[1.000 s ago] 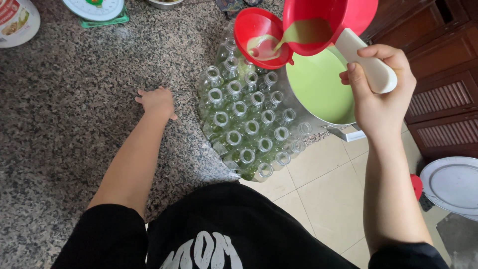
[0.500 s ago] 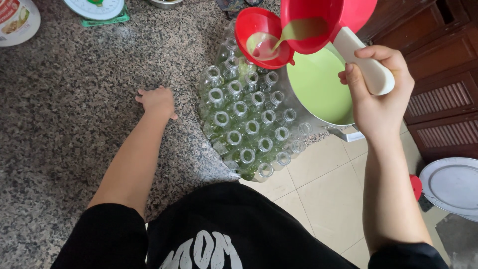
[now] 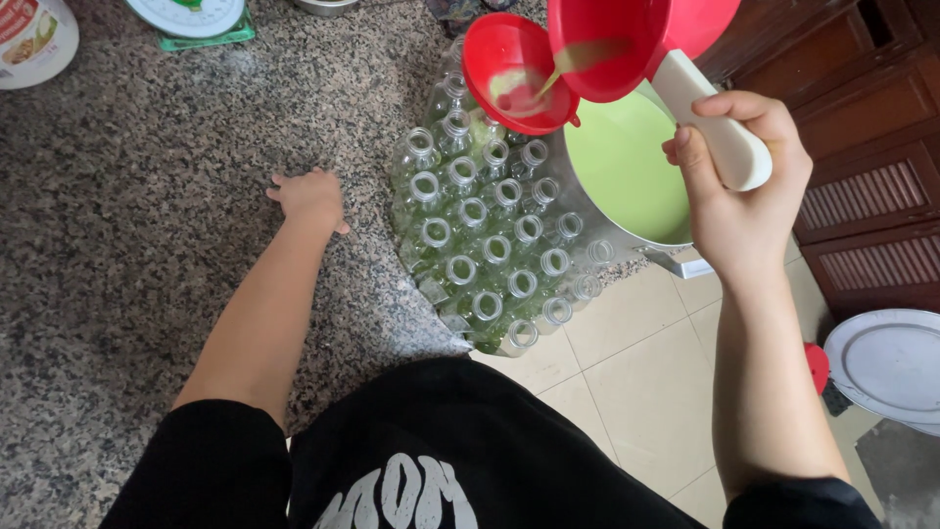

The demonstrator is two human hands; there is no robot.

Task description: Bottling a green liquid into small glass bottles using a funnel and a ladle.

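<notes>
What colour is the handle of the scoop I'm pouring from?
White; the scoop's handle shows best in the head view, gripped by the right hand.

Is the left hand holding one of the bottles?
No, the left hand rests flat on the granite counter, apart from the bottles.

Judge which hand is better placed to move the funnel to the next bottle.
Left, probably. The right hand grips the red ladle, pouring green liquid into the red funnel. The left hand lies free on the granite counter beside the bottles.
</notes>
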